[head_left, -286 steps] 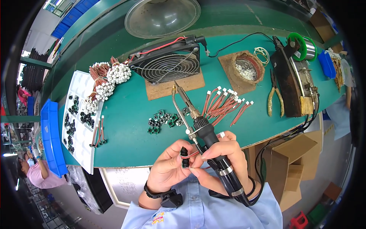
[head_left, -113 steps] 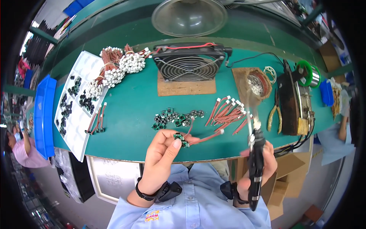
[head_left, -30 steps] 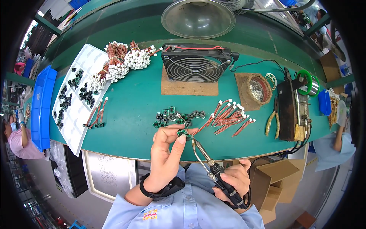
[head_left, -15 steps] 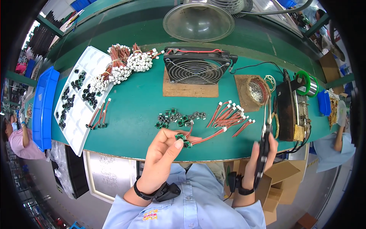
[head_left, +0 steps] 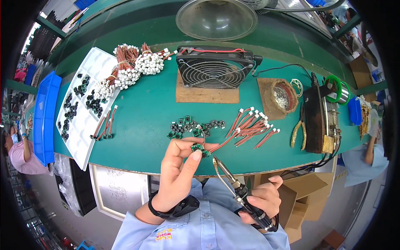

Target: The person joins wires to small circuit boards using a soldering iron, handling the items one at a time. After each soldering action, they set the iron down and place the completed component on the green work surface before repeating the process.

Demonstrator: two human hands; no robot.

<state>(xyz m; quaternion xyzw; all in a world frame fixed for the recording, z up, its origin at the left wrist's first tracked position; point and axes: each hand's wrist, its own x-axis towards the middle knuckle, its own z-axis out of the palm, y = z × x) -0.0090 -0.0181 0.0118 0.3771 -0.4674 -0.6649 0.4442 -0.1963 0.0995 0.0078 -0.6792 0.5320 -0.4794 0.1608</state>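
Observation:
My left hand [head_left: 176, 173] pinches small green circuit boards [head_left: 197, 148] between thumb and fingers, near the table's front edge. A red-and-white wire lead [head_left: 225, 144] runs from them to the right. In my right hand [head_left: 266, 198] is a black-handled soldering iron [head_left: 243, 193] with a thin metal tube along its shaft. Its tip points up and left, close to the boards; whether it touches them I cannot tell. Just beyond my left hand lies a cluster of loose green and black boards [head_left: 183, 121]. Several wire leads with white connectors [head_left: 252, 127] lie right of the cluster.
A black fan [head_left: 214, 68] stands at the back on a wooden board. To its right are a solder pot [head_left: 281, 98], pliers [head_left: 297, 131], a black soldering unit [head_left: 314, 121] and a solder wire spool [head_left: 342, 91]. A white tray [head_left: 79, 141], bundled leads [head_left: 127, 68] and a blue bin [head_left: 46, 116] are left.
My right hand has swung the soldering iron down and left, its tip now beside the boards. The left hand keeps its pinch, almost in place. Pliers on the table are now uncovered.

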